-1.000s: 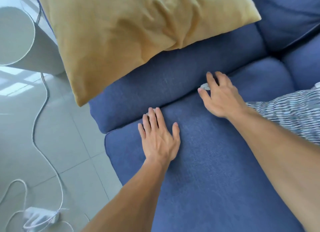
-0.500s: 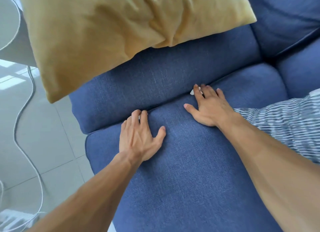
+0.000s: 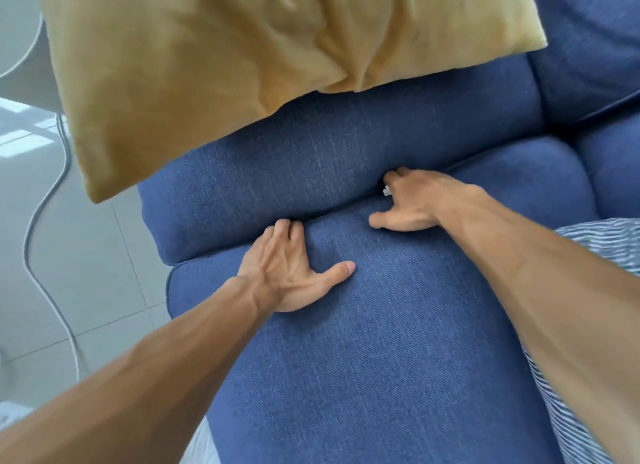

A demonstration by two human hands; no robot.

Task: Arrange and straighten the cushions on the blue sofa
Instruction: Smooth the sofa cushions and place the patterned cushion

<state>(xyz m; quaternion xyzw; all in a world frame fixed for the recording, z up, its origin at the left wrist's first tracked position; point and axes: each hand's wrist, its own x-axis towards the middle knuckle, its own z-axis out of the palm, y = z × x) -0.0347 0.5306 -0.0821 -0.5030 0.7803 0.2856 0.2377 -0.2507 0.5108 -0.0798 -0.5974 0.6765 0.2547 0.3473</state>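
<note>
While both bare forearms reach in from the bottom of the frame, the left-hand grip (image 3: pixel 287 273) lies on the large blue woven-fabric seat cushion (image 3: pixel 381 342) that fills the lower centre. Its fingers (image 3: pixel 282 229) bend over the cushion's far edge and drop into the crease, so their tips are hidden. The thumb (image 3: pixel 341 268) is stretched flat on top, pointing right.

Just right of centre, the right-hand grip (image 3: pixel 412 200) is on the same edge. Its fingers curl down into the crease and its thumb (image 3: pixel 377 221) is spread out to the left on the fabric. A small white scrap (image 3: pixel 387 190) shows beside these fingers; what it is I cannot tell. The two grips sit near each other but apart.

Beyond the crease, the rounded blue padded section of the sofa (image 3: pixel 311 158) crosses the middle of the frame from left to right. It touches the seat cushion along its whole length. On it rests the big mustard-yellow square fabric cushion (image 3: pixel 242 65), creased and dented, filling the upper left and upper centre. Its lower left corner overhangs the pale tiled floor (image 3: pixel 97 273).

More blue sofa cushions (image 3: pixel 588 48) sit in the upper right corner. A blue-and-white striped cloth (image 3: pixel 602 245) lies at the right edge, behind the right forearm. On the floor at the left, a white cable (image 3: pixel 38 221) snakes downward, and part of a pale round object (image 3: pixel 17 41) shows in the upper left corner.
</note>
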